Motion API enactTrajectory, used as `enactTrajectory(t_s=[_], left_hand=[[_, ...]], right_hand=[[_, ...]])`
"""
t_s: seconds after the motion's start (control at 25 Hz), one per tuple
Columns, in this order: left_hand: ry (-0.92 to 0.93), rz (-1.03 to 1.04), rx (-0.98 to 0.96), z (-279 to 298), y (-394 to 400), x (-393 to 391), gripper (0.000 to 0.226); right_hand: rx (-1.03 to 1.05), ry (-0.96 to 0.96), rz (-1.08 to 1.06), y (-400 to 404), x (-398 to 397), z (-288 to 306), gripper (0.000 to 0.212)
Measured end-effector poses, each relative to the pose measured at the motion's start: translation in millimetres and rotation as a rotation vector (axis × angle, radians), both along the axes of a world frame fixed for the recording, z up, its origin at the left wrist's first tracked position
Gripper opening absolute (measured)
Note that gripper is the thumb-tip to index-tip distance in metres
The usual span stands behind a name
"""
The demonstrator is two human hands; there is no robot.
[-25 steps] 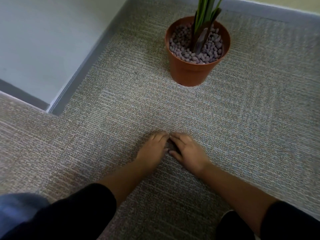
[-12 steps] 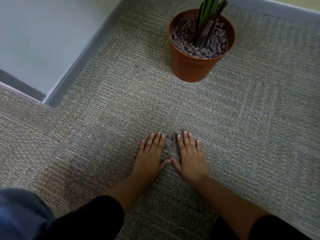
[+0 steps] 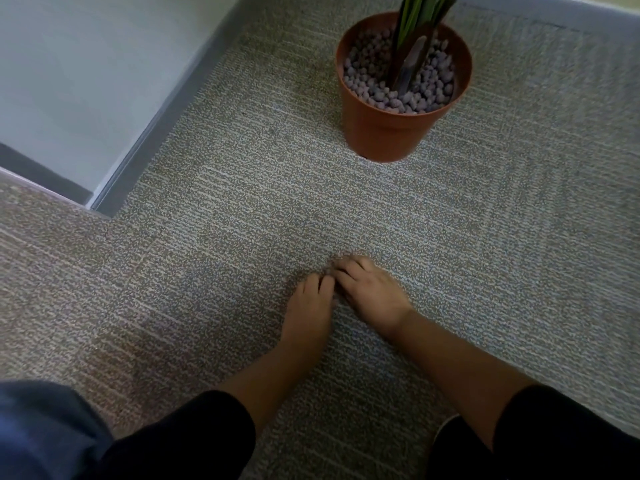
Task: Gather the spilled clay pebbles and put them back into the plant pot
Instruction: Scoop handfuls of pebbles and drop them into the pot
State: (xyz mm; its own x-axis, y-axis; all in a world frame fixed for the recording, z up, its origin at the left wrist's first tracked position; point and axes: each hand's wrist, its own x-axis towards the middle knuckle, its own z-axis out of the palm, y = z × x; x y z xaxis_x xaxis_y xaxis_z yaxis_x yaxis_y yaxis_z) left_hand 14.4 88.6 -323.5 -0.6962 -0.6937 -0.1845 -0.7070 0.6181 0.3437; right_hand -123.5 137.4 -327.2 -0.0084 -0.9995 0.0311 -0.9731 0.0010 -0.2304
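Both hands, left hand (image 3: 310, 306) and right hand (image 3: 369, 289), curl together on the carpet (image 3: 242, 220) well below the terracotta plant pot (image 3: 381, 129), seemingly cupping spilled clay pebbles (image 3: 330, 270); their grasp is unclear.

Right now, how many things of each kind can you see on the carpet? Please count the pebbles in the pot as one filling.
Plant pot: 1
Plant: 1
Pebble filling: 1
Hands, left hand and right hand: 2
Total: 5
Loose pebbles under the fingers are too hidden to count.
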Motion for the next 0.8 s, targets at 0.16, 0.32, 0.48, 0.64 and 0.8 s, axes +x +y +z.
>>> enactTrajectory(t_s=[0.16, 0.32, 0.48, 0.64, 0.8], left_hand=[[-0.005, -0.011, 0.065, 8.0, -4.6, -2.7, 0.024], [-0.009, 0.05, 0.095, 17.0, -6.3, -12.8, 0.025], [0.012, 0.113, 0.163, 22.9, -11.4, -21.8, 0.022], [0.203, 0.249, 0.286, 34.5, -24.0, -25.9, 0.017], [0.424, 0.298, 0.232, 78.2, -62.6, -66.8, 0.012]], right_hand=[[0.036, -0.163, 0.017, -1.5, -7.2, 1.1, 0.026], [0.067, -0.497, -0.275, -13.3, -15.0, 9.7, 0.009], [0.184, -0.944, -0.742, -24.3, -31.3, 29.3, 0.005], [0.146, -1.287, -0.907, -45.2, -59.7, 74.5, 0.015], [-0.042, -1.24, -0.795, -79.6, -90.4, 128.2, 0.02]])
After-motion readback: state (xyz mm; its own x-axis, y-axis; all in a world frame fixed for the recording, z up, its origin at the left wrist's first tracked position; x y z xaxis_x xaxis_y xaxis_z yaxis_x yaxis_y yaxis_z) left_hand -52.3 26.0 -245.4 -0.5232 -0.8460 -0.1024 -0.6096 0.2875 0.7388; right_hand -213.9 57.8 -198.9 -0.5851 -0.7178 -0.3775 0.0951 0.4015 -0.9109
